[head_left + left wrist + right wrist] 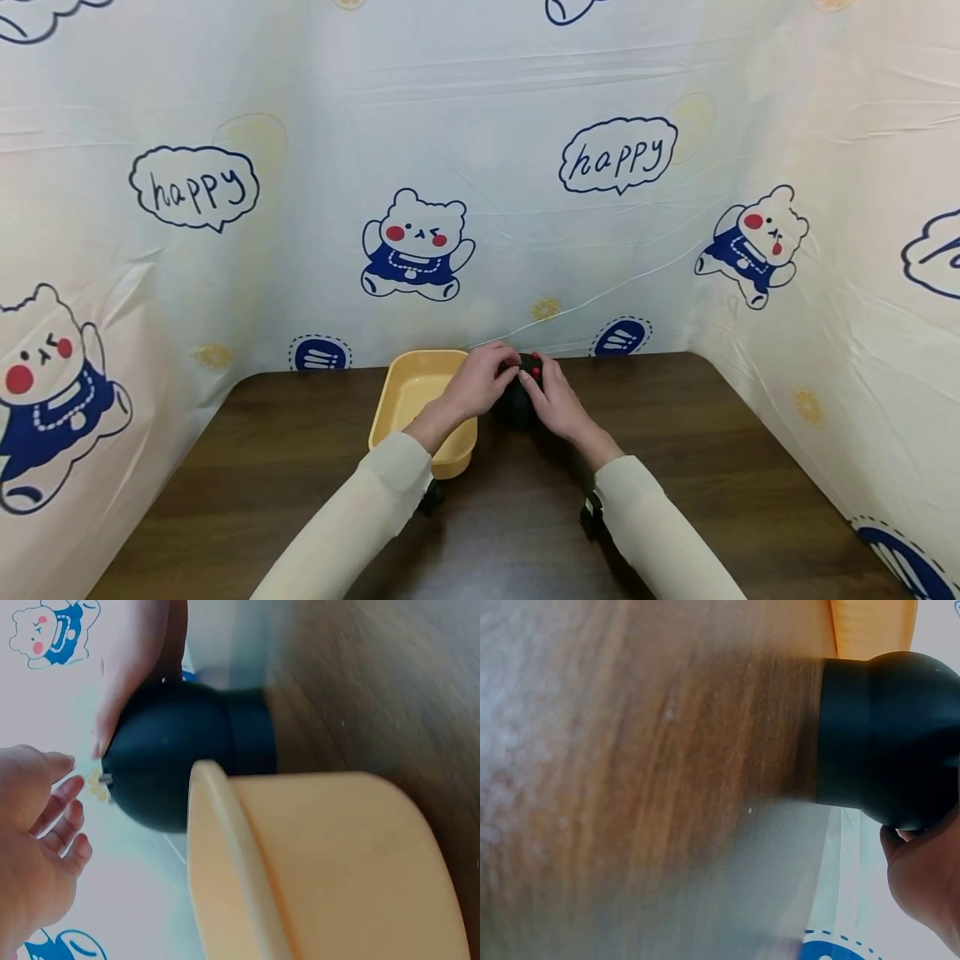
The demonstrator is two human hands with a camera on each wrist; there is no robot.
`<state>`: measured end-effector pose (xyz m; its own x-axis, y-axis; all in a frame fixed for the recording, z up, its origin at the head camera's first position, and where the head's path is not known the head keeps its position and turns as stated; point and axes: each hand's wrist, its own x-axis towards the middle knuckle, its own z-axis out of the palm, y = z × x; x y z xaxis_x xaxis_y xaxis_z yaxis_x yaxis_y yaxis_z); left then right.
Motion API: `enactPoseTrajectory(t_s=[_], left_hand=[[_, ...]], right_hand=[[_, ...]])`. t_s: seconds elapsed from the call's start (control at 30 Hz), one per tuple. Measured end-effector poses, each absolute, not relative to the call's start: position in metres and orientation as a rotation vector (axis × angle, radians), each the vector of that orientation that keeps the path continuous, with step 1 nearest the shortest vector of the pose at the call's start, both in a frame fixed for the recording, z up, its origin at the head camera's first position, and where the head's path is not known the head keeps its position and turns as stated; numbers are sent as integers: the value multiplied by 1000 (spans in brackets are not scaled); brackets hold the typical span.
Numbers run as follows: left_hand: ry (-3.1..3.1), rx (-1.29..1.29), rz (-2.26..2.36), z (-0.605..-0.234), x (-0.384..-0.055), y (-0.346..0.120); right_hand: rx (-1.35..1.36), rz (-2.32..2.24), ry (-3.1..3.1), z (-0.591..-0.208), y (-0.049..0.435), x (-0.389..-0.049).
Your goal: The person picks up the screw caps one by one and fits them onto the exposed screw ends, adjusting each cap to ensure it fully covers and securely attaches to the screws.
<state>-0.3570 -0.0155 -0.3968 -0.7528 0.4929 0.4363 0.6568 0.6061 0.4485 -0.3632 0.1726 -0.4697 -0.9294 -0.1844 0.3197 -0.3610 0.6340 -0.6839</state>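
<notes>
A black rounded object (516, 410) with a narrower cylindrical base stands on the table; its exact kind is unclear. Small red spots show near its top in the head view, and in the left wrist view little metallic bits stick out of the dome (169, 742). My right hand (561, 404) grips the dome from the right side, its fingers (922, 874) curved against it. Near the top, my left hand (476, 382) hovers with loosely bent fingers. The left wrist view shows that hand (37, 832) apart from the dome, nothing visible between thumb and fingers.
A yellow plastic basin (380, 408) stands just left of the black object, under my left forearm. A speck of red shows inside it. The brown wooden table (675, 442) ends at a printed cloth backdrop (517, 250) behind and at both sides.
</notes>
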Motion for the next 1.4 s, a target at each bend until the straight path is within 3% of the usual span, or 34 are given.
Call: enactPoseTrajectory(t_s=[0.8,1.4], left_hand=[[-2816,-723,-692,-397,-358,-94],[-2910,-601,-589,-408,-353,-126]], right_hand=[[432,1194,-2640,-469,172,-365],[430,1194,-2651,-471,174,-364]])
